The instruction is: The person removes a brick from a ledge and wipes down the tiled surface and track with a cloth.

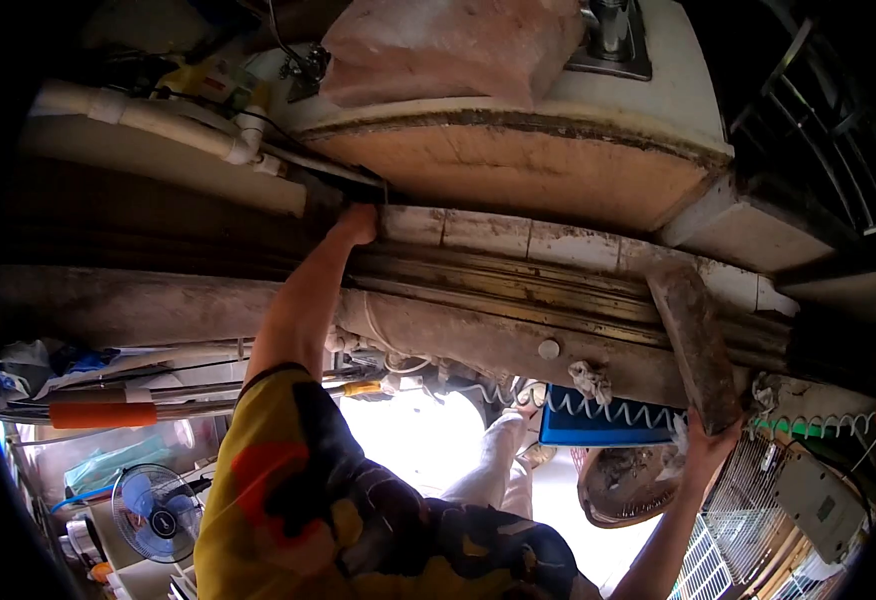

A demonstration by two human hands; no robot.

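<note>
My right hand (715,440) is closed round the lower end of a long, grimy grey-brown slab (698,345). The slab stands tilted, its far end up against the tiled ledge (573,246). At the left, my left hand (360,224) reaches to the near end of that ledge, beside a dark block-like piece (324,208). Its fingers are hidden, so I cannot see whether it holds anything. Metal rails (518,288) run lengthwise between the ledge and a grey beam (438,318).
A pale pink, translucent block (448,50) lies on the white counter (673,95) above. White pipes (168,128) run at the upper left. Below are a fan (158,515), a blue tray (598,425), a round basket (623,485), coiled hose (638,405) and wire racks (748,500).
</note>
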